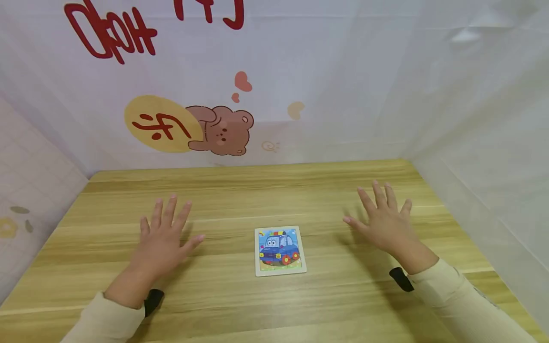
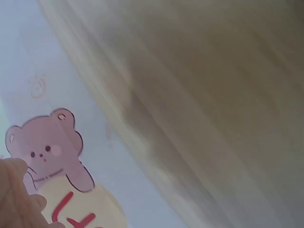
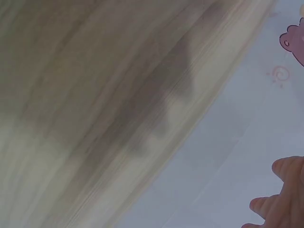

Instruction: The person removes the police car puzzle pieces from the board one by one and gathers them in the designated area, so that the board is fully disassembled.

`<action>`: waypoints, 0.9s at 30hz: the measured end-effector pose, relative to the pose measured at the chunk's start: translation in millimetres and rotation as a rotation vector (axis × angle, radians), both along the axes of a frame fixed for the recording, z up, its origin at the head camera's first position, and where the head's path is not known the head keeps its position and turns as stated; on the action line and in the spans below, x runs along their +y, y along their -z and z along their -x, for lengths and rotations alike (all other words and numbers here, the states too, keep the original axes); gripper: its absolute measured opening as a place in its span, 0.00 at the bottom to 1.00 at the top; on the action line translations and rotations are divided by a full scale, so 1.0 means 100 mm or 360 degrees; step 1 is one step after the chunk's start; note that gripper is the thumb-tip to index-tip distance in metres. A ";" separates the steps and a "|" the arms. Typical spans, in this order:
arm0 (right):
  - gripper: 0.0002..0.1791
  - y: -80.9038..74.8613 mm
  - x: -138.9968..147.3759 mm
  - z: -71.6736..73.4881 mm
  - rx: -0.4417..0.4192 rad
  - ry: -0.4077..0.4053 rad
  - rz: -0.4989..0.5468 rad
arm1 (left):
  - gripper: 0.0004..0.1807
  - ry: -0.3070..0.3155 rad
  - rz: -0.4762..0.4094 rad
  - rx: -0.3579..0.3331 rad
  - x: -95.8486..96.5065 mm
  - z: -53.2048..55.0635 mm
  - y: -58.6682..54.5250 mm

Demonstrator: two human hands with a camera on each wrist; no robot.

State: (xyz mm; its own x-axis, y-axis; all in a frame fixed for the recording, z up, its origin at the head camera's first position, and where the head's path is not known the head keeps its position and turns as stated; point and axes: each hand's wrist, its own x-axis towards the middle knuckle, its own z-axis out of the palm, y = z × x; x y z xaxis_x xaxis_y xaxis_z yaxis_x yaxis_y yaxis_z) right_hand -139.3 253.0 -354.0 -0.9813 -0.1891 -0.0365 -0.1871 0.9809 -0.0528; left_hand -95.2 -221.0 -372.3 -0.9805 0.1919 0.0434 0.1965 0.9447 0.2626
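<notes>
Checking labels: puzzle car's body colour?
The puzzle car is blue, clearest in the head view.

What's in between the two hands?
The car puzzle, lying on the table. From it to the left hand and to the right hand is just bare wood. The head view shows this.

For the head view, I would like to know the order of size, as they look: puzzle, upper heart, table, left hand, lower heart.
1. Table
2. Left hand and puzzle: too alike to rank
3. Upper heart
4. Lower heart
</notes>
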 end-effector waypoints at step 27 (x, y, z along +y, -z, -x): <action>0.47 0.22 -0.46 0.05 0.0032 -0.0163 0.0111 | 0.45 0.0599 0.0087 0.0226 0.84 -0.04 0.08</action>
State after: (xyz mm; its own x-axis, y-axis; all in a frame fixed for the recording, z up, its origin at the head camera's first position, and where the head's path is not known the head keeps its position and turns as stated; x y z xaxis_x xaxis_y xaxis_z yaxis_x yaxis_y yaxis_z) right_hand -144.6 206.6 -375.5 -0.9570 -0.2900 -0.0003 -0.2881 0.9507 -0.1152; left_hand -90.8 -137.5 -380.2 -0.8264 0.5419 0.1531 0.5618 0.8118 0.1591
